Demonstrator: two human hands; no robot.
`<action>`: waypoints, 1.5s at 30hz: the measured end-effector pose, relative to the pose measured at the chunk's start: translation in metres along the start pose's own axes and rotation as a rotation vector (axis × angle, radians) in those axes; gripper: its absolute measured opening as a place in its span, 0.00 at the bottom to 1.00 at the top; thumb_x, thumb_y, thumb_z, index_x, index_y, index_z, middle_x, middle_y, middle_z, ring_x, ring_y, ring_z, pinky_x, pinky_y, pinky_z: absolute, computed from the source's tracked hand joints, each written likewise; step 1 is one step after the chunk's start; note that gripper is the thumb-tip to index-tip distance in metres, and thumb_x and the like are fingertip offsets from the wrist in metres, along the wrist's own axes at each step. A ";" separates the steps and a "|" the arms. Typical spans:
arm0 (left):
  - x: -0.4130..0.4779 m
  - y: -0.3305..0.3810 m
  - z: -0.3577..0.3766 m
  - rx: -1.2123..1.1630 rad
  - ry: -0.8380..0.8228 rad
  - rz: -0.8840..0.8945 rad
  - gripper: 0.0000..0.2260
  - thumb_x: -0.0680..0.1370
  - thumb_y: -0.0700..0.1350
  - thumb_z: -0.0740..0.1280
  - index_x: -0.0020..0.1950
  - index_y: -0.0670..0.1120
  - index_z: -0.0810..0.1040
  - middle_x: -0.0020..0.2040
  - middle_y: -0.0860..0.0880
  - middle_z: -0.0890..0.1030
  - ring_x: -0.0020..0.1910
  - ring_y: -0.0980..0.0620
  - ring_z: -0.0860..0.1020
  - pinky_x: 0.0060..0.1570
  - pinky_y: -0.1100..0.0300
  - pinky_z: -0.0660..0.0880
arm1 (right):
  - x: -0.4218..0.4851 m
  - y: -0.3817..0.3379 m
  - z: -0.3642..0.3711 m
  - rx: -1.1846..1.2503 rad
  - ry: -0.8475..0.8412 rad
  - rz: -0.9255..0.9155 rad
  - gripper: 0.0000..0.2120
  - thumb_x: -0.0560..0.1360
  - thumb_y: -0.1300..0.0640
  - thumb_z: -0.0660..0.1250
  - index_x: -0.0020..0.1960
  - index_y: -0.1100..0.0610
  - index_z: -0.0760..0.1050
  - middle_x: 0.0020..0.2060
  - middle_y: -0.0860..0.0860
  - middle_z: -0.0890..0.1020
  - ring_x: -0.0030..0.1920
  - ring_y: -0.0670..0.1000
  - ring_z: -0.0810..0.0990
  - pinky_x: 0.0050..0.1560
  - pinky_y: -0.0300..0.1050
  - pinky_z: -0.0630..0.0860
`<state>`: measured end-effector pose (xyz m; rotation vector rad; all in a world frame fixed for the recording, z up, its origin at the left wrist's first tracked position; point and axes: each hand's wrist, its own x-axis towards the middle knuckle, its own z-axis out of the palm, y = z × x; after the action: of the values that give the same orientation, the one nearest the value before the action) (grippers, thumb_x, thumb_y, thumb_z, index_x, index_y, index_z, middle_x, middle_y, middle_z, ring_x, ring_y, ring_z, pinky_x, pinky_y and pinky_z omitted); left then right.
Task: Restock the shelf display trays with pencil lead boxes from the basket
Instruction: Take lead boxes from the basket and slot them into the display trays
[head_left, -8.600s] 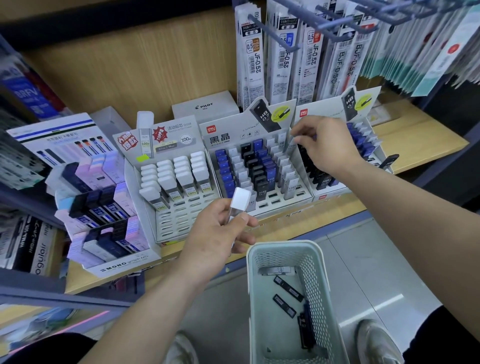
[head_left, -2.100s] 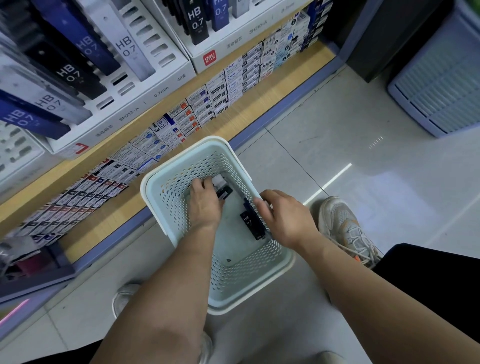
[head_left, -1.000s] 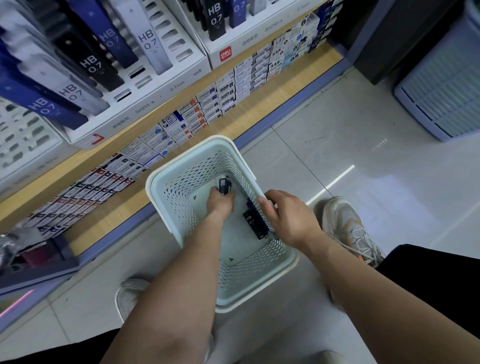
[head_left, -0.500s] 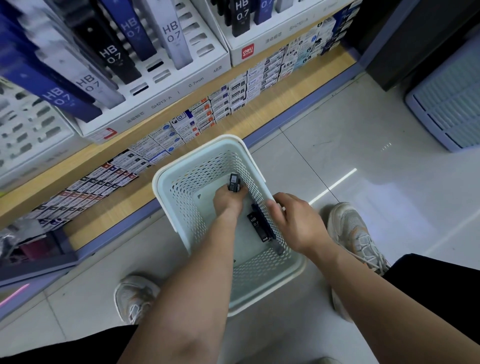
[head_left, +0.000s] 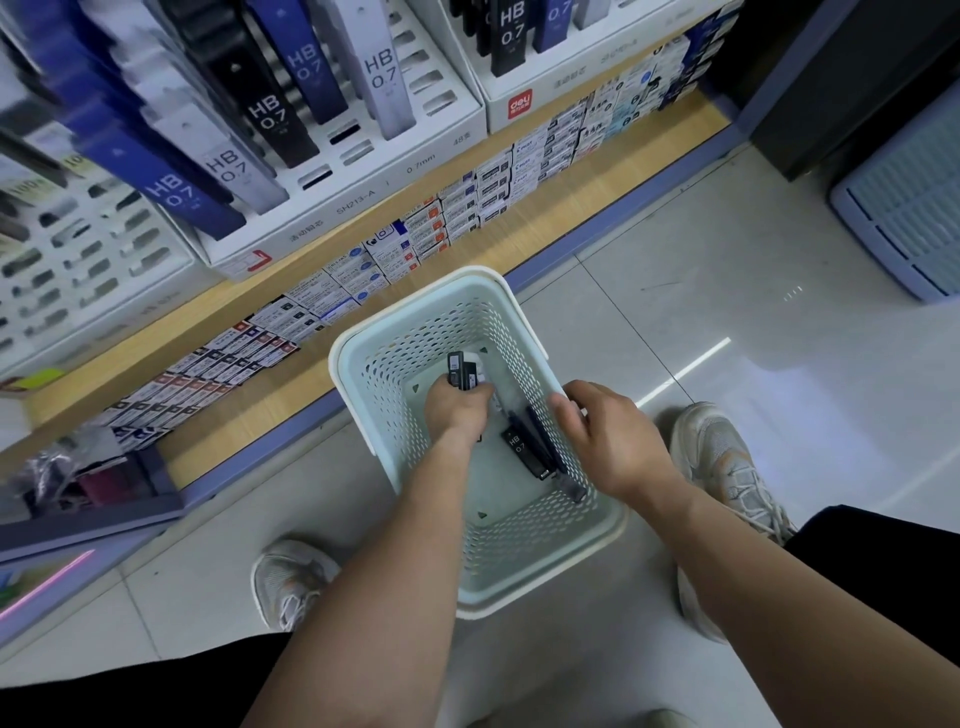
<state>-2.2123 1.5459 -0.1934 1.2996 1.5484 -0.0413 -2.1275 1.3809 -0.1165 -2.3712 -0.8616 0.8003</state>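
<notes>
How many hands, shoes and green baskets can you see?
Hands: 2, left hand gripping lead boxes, right hand on the rim of the basket
Shoes: 2, left shoe, right shoe
Green basket: 1
Total: 5

L sneaker (head_left: 288, 582) & R sneaker (head_left: 727, 462) on glossy tile floor (head_left: 701, 249); pale-blue slatted bin (head_left: 904, 208) far R.

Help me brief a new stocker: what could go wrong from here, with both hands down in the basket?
1. The left hand grips several lead boxes in one fist. Their ends fan out, so one could slip on the lift.
2. The right hand seems to hold dark boxes close to the basket wall, where they may snag its holes.
</notes>
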 end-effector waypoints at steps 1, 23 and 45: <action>0.000 -0.002 -0.002 -0.008 0.003 0.000 0.07 0.73 0.43 0.73 0.49 0.45 0.80 0.41 0.48 0.83 0.41 0.46 0.82 0.47 0.52 0.81 | 0.000 0.000 0.000 0.001 0.000 -0.001 0.18 0.82 0.40 0.52 0.39 0.49 0.66 0.36 0.47 0.73 0.39 0.53 0.73 0.37 0.47 0.65; -0.132 0.067 -0.107 -0.167 -0.503 0.205 0.05 0.82 0.40 0.66 0.57 0.45 0.75 0.46 0.47 0.84 0.37 0.52 0.82 0.38 0.61 0.78 | -0.010 -0.059 -0.042 -0.036 0.044 -0.028 0.17 0.82 0.44 0.58 0.65 0.51 0.74 0.56 0.48 0.77 0.52 0.52 0.79 0.52 0.49 0.77; -0.280 0.118 -0.253 -0.215 -0.344 0.608 0.05 0.79 0.38 0.70 0.50 0.44 0.75 0.34 0.51 0.80 0.30 0.53 0.74 0.35 0.58 0.72 | -0.079 -0.260 -0.192 0.897 -0.410 -0.319 0.05 0.79 0.66 0.66 0.44 0.61 0.76 0.47 0.63 0.83 0.41 0.55 0.81 0.43 0.43 0.79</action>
<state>-2.3402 1.5536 0.1806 1.4500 0.8048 0.2674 -2.1549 1.4574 0.2059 -1.2779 -0.7726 1.2280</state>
